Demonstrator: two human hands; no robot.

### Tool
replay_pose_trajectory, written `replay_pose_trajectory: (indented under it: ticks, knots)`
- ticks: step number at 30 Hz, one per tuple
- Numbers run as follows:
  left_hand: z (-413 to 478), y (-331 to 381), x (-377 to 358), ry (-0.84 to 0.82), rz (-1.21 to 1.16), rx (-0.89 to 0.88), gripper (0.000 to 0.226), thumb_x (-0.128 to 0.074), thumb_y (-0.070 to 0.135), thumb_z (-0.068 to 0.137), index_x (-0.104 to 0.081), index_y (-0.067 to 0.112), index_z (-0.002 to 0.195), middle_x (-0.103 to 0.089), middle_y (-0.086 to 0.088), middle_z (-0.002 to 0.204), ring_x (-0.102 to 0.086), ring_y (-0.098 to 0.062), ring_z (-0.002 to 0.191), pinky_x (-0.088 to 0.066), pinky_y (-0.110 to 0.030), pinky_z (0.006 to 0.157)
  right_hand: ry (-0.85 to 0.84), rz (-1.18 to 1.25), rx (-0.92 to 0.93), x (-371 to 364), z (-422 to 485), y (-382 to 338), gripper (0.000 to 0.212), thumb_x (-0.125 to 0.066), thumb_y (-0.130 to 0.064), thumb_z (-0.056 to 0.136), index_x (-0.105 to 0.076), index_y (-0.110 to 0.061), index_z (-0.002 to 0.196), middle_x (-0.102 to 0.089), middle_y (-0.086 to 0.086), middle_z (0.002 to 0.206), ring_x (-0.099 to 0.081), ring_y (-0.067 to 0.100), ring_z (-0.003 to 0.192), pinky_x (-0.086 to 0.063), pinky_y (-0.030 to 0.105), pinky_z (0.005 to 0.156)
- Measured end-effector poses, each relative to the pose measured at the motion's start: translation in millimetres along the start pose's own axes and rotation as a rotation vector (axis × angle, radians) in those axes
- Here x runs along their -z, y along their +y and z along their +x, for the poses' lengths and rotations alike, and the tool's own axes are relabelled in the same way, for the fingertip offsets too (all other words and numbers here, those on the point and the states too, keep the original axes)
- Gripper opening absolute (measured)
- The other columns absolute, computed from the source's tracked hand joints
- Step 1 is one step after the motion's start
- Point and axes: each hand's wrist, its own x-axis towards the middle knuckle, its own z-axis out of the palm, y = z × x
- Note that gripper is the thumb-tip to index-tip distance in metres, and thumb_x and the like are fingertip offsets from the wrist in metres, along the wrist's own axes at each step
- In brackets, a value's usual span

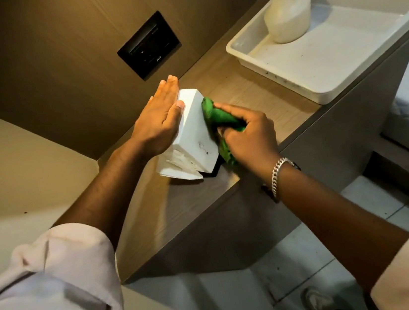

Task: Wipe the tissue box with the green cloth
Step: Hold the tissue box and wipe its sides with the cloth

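A white tissue box (196, 132) stands tilted on the wooden shelf (179, 210), with tissue sticking out at its near end. My left hand (158, 119) lies flat against the box's left side, thumb over the top edge, steadying it. My right hand (246, 136) is closed around a bunched green cloth (215, 115). The cloth presses against the right side of the box. Part of the cloth hangs down below my right palm, beside the box's near right corner.
A white plastic tray (341, 58) sits on the shelf to the far right, holding a pale spray bottle (286, 11). A black wall socket (148, 46) is set in the wooden panel behind. The shelf's front edge drops to a tiled floor (303, 259).
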Motion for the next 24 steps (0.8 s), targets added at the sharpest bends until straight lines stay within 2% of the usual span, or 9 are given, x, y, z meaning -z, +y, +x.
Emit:
replay_pose_trajectory:
  ticks: [5, 8, 10, 13, 15, 17, 19, 22, 24]
  knots:
    - [-2, 4, 2, 0.01, 0.027, 0.021, 0.063, -0.014, 0.039, 0.094, -0.006, 0.011, 0.15, -0.004, -0.008, 0.161, 0.0, -0.016, 0.147, -0.004, -0.039, 0.12, -0.133, -0.108, 0.12, -12, -52, -3, 0.049, -0.063, -0.009, 0.077, -0.062, -0.031, 0.12, -0.066, 0.0, 0.12, -0.06, 0.018, 0.108, -0.053, 0.039, 0.093]
    - [-6, 18, 6, -0.005, 0.012, 0.06, 0.065, -0.015, 0.04, 0.093, -0.006, 0.01, 0.15, -0.004, -0.008, 0.161, 0.0, -0.017, 0.147, -0.004, -0.039, 0.12, -0.348, -0.144, 0.182, -9, -80, -4, 0.049, -0.062, -0.009, 0.075, -0.064, -0.033, 0.117, -0.067, -0.004, 0.12, -0.06, 0.011, 0.108, -0.05, 0.031, 0.096]
    - [-5, 23, 17, -0.06, -0.11, 0.11, 0.062, -0.024, 0.039, 0.097, -0.007, 0.013, 0.15, -0.002, -0.006, 0.161, 0.003, -0.015, 0.147, -0.001, -0.034, 0.118, -0.381, -0.15, 0.187, 2, -85, -3, 0.049, -0.063, -0.01, 0.073, -0.066, -0.035, 0.115, -0.068, -0.008, 0.117, -0.06, 0.005, 0.106, -0.049, 0.024, 0.095]
    - [-3, 20, 49, -0.331, -0.293, 0.18, 0.079, -0.052, 0.04, 0.09, -0.004, 0.023, 0.15, 0.002, 0.003, 0.161, 0.005, -0.014, 0.146, -0.003, -0.027, 0.109, -0.372, -0.121, 0.128, 31, -71, 4, 0.049, -0.066, -0.007, 0.074, -0.067, -0.037, 0.113, -0.07, -0.009, 0.113, -0.061, 0.002, 0.103, -0.05, 0.023, 0.093]
    - [1, 19, 65, -0.536, -0.236, 0.22, 0.098, -0.066, 0.038, 0.08, 0.003, 0.029, 0.15, 0.006, 0.007, 0.161, 0.004, -0.018, 0.146, -0.008, -0.033, 0.111, -0.368, -0.103, 0.073, 54, -53, 9, 0.049, -0.068, -0.004, 0.075, -0.068, -0.038, 0.11, -0.071, -0.01, 0.112, -0.063, 0.003, 0.102, -0.052, 0.026, 0.092]
    - [6, 19, 69, -0.642, -0.127, 0.24, 0.114, -0.077, 0.031, 0.075, 0.011, 0.033, 0.148, 0.01, 0.009, 0.16, 0.01, -0.021, 0.146, -0.005, -0.041, 0.115, -0.377, -0.069, 0.044, 71, -38, 11, 0.051, -0.068, -0.002, 0.075, -0.068, -0.043, 0.107, -0.071, -0.013, 0.111, -0.063, 0.001, 0.104, -0.052, 0.027, 0.093]
    - [10, 22, 65, -0.62, -0.064, 0.236, 0.123, -0.083, 0.034, 0.067, 0.008, 0.032, 0.148, 0.005, 0.008, 0.16, 0.006, -0.022, 0.147, -0.005, -0.046, 0.116, -0.389, -0.041, 0.047, 84, -25, 11, 0.055, -0.068, -0.001, 0.075, -0.067, -0.048, 0.104, -0.071, -0.016, 0.111, -0.062, -0.001, 0.105, -0.051, 0.026, 0.094]
    - [12, 25, 59, -0.488, -0.019, 0.257, 0.126, -0.083, 0.056, 0.053, -0.005, 0.032, 0.148, -0.016, 0.006, 0.156, -0.021, -0.022, 0.141, -0.024, -0.042, 0.114, -0.431, 0.019, 0.047, 96, -7, 9, 0.061, -0.068, 0.0, 0.076, -0.066, -0.057, 0.096, -0.07, -0.024, 0.106, -0.062, -0.002, 0.106, -0.051, 0.023, 0.092]
    - [11, 25, 55, -0.403, 0.051, 0.309, 0.129, -0.076, 0.072, 0.046, -0.009, 0.031, 0.148, -0.021, 0.004, 0.154, -0.026, -0.021, 0.137, -0.029, -0.041, 0.111, -0.461, 0.055, 0.049, 102, 4, 7, 0.063, -0.068, 0.002, 0.076, -0.066, -0.059, 0.092, -0.068, -0.035, 0.1, -0.062, -0.005, 0.103, -0.051, 0.018, 0.089]
